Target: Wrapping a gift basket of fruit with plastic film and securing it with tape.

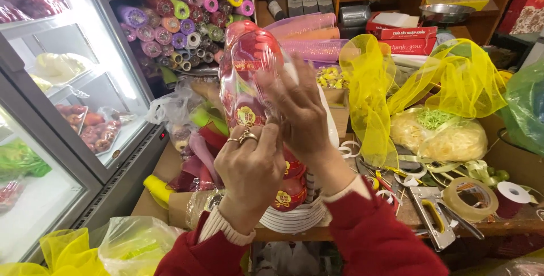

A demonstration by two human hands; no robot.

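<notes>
A tall stack of red apples [248,72] wrapped in clear film stands upright on a white ribbed base [294,219] at the middle of the counter. My left hand [249,171], with two rings, presses on the film at the lower front of the stack. My right hand [297,111] grips the film higher up on the right side, fingers spread over it. Both sleeves are red with cream cuffs.
A glass-door fridge [62,111] stands at the left. Rolls of coloured wrapping paper [181,26] fill the shelf behind. Yellow mesh fabric [419,83], a staple gun [433,216], a roll of tape [470,196] and red ribbon spool [513,196] lie on the right.
</notes>
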